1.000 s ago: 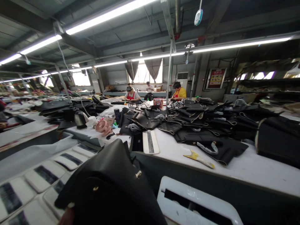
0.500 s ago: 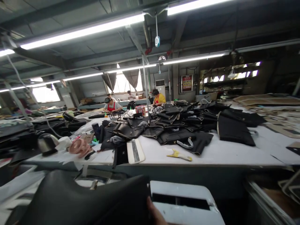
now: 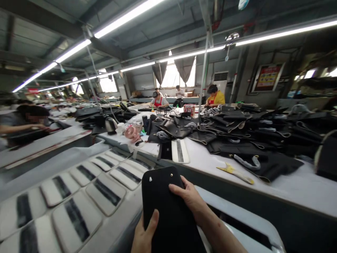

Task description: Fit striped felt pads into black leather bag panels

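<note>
At the near centre, the left hand and right hand, half closed, grip a black panel by opposite edges, thumbs on its face; light, even pressure should avoid creasing.

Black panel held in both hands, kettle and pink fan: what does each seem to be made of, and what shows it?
Black panel: probably leather or imitation leather, matt; its face is smooth and evenly dark.
Kettle: likely polished metal, from its silvery sheen.
Pink fan: probably plastic, by its even colour; too small to judge the finish.
</note>
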`<state>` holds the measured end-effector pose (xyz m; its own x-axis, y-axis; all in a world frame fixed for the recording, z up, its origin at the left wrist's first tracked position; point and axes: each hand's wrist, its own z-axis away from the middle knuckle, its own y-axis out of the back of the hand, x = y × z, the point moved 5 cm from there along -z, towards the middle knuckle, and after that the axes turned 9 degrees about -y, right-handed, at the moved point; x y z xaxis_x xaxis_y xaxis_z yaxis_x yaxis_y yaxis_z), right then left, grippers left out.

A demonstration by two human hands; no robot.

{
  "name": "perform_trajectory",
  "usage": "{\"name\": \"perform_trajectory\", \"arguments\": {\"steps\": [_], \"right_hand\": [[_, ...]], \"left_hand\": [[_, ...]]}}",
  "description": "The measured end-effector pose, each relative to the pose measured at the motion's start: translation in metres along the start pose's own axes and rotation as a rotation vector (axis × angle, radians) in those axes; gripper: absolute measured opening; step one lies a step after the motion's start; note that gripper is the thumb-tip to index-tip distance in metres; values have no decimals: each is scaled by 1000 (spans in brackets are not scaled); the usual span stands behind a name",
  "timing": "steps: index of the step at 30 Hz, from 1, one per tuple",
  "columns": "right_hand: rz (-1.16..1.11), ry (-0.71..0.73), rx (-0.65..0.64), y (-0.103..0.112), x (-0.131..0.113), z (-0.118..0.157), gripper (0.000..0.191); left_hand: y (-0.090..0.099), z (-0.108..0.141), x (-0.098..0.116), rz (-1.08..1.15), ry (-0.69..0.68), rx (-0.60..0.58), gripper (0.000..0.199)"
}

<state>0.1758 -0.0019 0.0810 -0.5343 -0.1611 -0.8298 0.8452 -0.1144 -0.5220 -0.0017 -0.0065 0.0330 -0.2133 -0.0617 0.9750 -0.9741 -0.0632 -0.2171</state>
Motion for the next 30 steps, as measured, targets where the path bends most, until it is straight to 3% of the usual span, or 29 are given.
{"name": "perform_trajectory", "arguments": {"steps": [3,8,13,19,25,30], "right_hand": [[125,40,58,-3,28,-6,57],[654,239,336,3,37,10,49],[884,230,538,12,53,26,58],[848,189,529,9,53,27,40],[580,185,400,16,53,26,33],[486,153,354,27,70,28,39]], "left_hand": [[10,-4,-12,11,-8,46,50],[23,-12,-33,25,23,13,53],[26,-12,-44,-67,45,-14,52],[21,-12,-38,-133,2,72,54],[20,-22,-28,-88,8,-60,50],[10,-51,10,-112,-397,-113,44]]}}
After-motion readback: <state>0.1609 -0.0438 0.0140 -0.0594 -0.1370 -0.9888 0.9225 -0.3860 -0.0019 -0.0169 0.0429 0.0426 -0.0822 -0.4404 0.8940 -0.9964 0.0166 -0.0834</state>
